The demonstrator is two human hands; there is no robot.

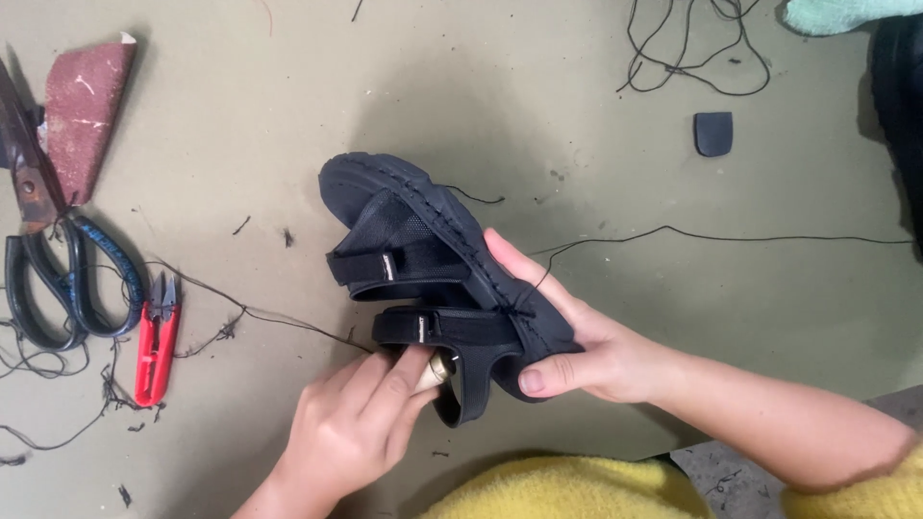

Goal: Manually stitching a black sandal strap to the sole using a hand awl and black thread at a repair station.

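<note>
A black strapped sandal (pixel 413 235) is held on its side above the table. My right hand (pixel 577 332) grips its heel end, fingers under the sole and thumb over the back strap. A black thread (pixel 711 235) runs from the stitched sole edge off to the right. My left hand (pixel 361 423) is closed on a small tool with a light, brassy handle (pixel 435 370), pressed against the lower strap; its tip is hidden.
Large scissors (pixel 58 279) with blue-wrapped handles, red thread snips (pixel 156 346) and a reddish sandpaper piece (pixel 85 111) lie at the left. A tangle of black thread (pixel 692 53) and a small black heel piece (pixel 712 133) lie at the upper right. Yellow clothing (pixel 567 490) fills the bottom edge.
</note>
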